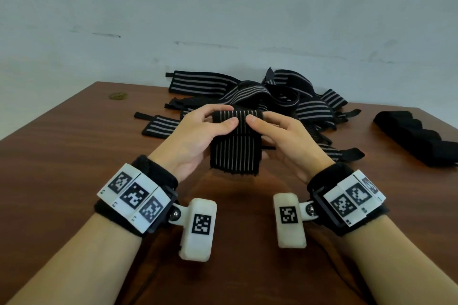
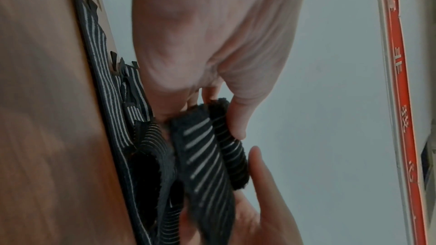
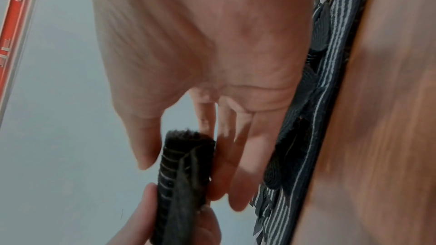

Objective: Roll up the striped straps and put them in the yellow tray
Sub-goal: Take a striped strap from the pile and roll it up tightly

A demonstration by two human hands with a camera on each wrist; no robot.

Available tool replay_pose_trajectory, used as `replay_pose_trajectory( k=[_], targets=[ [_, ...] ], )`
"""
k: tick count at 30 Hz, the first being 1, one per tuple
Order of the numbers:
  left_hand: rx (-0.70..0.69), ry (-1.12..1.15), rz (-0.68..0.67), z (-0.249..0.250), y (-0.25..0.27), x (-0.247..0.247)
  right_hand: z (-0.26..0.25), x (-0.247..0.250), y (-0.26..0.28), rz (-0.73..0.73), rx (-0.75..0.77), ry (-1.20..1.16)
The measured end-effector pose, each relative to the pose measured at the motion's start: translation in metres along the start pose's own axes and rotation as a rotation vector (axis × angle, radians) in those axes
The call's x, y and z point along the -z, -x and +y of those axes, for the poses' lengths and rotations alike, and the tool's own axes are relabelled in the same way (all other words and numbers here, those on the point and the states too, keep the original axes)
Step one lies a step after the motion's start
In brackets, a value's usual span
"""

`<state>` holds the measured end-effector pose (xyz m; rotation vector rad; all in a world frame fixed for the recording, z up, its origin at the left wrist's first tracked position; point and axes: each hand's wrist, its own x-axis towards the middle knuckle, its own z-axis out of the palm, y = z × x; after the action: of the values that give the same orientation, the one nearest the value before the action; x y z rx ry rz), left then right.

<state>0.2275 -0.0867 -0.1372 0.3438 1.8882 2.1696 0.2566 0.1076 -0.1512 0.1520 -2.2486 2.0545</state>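
Note:
I hold one black strap with thin white stripes [image 1: 236, 141] above the middle of the wooden table [image 1: 74, 136]. Its top end is rolled into a tight coil [image 1: 238, 114], and the loose tail hangs down toward the table. My left hand [image 1: 210, 121] pinches the coil's left end between thumb and fingers. My right hand [image 1: 270, 126] pinches its right end the same way. The coil [image 2: 232, 156] shows under my left thumb in the left wrist view, and end-on [image 3: 186, 156] in the right wrist view. No yellow tray is in view.
A tangled pile of unrolled striped straps [image 1: 267, 96] lies on the table behind my hands. A row of plain black rolls [image 1: 418, 136] sits at the right edge. A pale wall [image 1: 223, 7] rises just beyond the table's far edge.

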Motion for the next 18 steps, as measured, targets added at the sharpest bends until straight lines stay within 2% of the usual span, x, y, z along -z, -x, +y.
replay_pose_trajectory(
  k=[5,9,13,18],
  targets=[
    [0.024,0.023,-0.065,-0.0021,-0.0004,0.0004,-0.0005,0.0009,0.0009,0.020,0.062,-0.014],
    [0.120,0.069,-0.142,-0.0042,-0.0007,-0.0032,0.0007,0.0016,-0.0003,0.019,0.121,-0.027],
    [0.114,0.026,-0.096,-0.0053,-0.0026,-0.0005,0.0016,0.0030,-0.0014,-0.018,0.148,0.039],
    [0.075,0.076,-0.043,-0.0031,-0.0008,-0.0024,0.0018,0.0034,-0.0034,-0.039,0.069,0.048]
  ],
)
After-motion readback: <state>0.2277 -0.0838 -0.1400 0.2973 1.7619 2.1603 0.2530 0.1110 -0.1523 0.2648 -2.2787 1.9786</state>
